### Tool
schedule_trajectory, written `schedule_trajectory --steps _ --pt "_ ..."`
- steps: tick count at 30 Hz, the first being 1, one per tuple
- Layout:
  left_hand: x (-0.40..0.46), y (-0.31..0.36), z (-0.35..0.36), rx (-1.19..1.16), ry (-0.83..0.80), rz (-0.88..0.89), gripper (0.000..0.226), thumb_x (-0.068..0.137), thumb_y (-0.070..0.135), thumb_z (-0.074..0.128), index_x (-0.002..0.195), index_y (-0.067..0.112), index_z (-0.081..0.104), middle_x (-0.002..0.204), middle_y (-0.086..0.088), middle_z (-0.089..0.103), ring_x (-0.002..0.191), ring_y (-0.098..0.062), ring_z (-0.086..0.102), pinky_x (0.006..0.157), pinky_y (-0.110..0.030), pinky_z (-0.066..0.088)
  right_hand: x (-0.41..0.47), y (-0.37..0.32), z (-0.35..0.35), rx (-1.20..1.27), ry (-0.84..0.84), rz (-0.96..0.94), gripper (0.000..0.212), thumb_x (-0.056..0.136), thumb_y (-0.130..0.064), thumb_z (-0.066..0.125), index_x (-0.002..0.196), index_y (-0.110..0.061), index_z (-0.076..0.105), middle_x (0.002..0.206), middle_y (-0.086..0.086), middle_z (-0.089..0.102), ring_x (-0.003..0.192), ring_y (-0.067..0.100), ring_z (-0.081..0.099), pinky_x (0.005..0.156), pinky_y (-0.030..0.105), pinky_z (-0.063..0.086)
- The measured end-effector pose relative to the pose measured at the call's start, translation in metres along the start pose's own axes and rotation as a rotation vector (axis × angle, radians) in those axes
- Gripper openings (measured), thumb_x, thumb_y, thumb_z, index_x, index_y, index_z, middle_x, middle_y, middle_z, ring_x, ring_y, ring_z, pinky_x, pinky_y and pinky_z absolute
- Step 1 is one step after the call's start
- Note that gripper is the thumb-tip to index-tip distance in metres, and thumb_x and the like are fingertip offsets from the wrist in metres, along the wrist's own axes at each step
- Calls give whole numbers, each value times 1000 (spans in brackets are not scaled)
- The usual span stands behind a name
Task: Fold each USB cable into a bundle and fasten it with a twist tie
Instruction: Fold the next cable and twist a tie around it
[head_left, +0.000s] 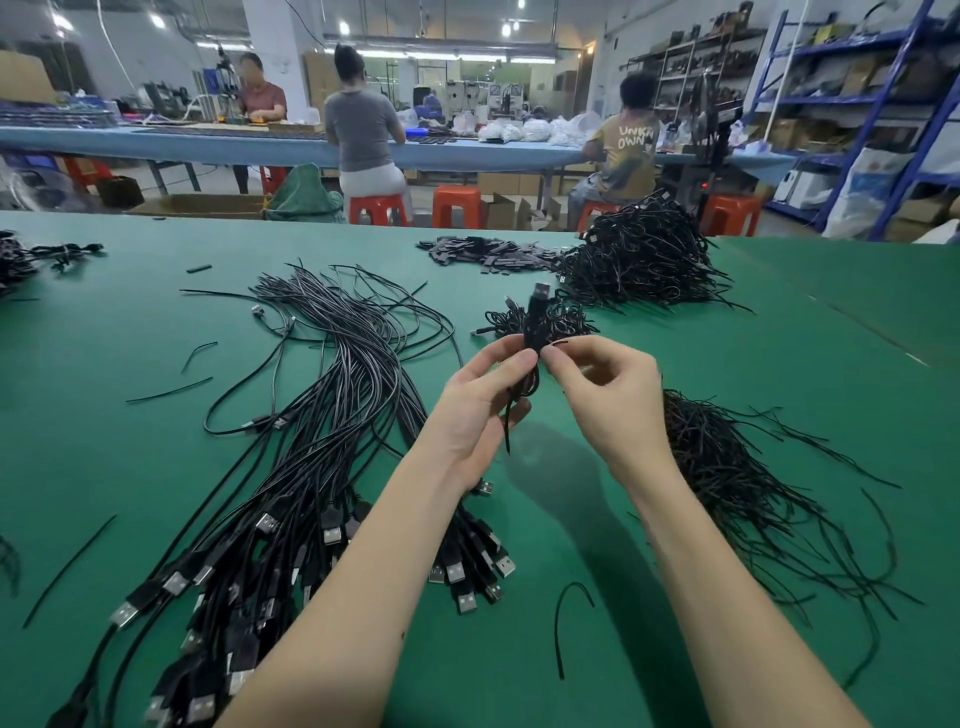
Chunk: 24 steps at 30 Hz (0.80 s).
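Observation:
I hold a folded black USB cable bundle (535, 322) upright above the green table (156, 457), its plug end pointing up. My left hand (480, 410) grips the bundle's lower part between thumb and fingers. My right hand (608, 395) pinches a black twist tie (556, 344) at the bundle's middle. A loose tail of cable or tie (508, 426) hangs down past my left palm. A sheaf of unfolded USB cables (322, 467) lies to the left, plugs toward me. Loose twist ties (737, 488) are heaped at the right.
Tied bundles form a big heap (644, 260) at the back right and a small cluster (540, 322) behind my hands. Flat black pieces (488, 254) lie beside the heap. Stray ties (563, 623) dot the table. People sit at a blue bench (208, 143) beyond.

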<state>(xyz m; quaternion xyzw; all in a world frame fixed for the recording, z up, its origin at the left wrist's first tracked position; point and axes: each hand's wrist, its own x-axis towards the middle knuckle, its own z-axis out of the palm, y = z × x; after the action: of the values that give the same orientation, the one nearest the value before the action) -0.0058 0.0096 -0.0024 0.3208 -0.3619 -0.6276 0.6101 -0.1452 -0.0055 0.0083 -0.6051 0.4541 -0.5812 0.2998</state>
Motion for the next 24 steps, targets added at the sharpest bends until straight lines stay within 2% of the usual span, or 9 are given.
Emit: schedule_trajectory --steps 2,3,5,7,10,12,18,20,24 --pt "0 -2 1 61 34 37 16 84 12 72 96 23 72 92 3 72 77 -6 61 69 -23 42 1 -5 5 568 -166 646 10 85 -14 73 77 -17 68 68 -7 66 42 2 43 33 12 27" --pt "0 -3 1 86 44 41 15 85 11 72 95 22 71 90 4 72 78 -6 61 70 -23 42 1 -3 4 758 -212 845 8 82 -13 73 77 -15 66 68 -5 63 39 1 38 30 12 21" --pt "-1 -4 0 101 68 25 14 87 10 71 93 23 71 86 3 70 77 -8 61 69 -24 42 -2 -1 3 758 -274 882 5 85 -16 72 83 -16 68 72 -6 65 37 0 36 30 12 19" --pt "0 -3 -1 75 99 -1 14 87 12 72 94 24 71 83 3 69 72 -7 61 66 -24 42 -4 -2 1 418 -250 586 7 89 -23 74 96 -21 72 85 -7 71 45 3 46 38 14 31" --pt "2 2 -2 9 95 -31 12 84 16 74 92 25 72 75 5 67 66 -6 61 61 -23 44 -1 1 -9 -152 -140 -88 31 84 -27 81 109 -36 66 100 -14 70 59 6 58 62 18 48" --pt "2 4 -2 -10 82 -44 10 82 17 75 87 25 75 73 4 66 65 -8 60 59 -23 44 1 5 -16 -354 -123 -377 33 82 -29 79 110 -39 64 105 -20 66 63 10 62 70 23 52" --pt "1 2 -3 17 54 -47 15 83 17 74 96 24 72 77 4 65 66 -7 59 59 -22 44 -4 6 -12 -516 28 -526 6 88 -41 75 92 -38 76 96 -22 68 57 6 57 56 26 49" --pt "1 3 -4 36 48 -33 14 83 18 75 95 26 72 80 5 67 67 -6 61 61 -22 44 -4 7 -7 -410 13 -402 5 87 -37 76 84 -34 79 86 -21 71 53 8 55 55 24 47" --pt "0 1 -3 172 66 -8 12 84 18 76 90 28 75 86 6 72 76 -7 62 69 -25 42 1 -5 -4 201 -174 451 11 83 -22 77 73 -17 79 72 -4 73 47 9 45 42 17 31"
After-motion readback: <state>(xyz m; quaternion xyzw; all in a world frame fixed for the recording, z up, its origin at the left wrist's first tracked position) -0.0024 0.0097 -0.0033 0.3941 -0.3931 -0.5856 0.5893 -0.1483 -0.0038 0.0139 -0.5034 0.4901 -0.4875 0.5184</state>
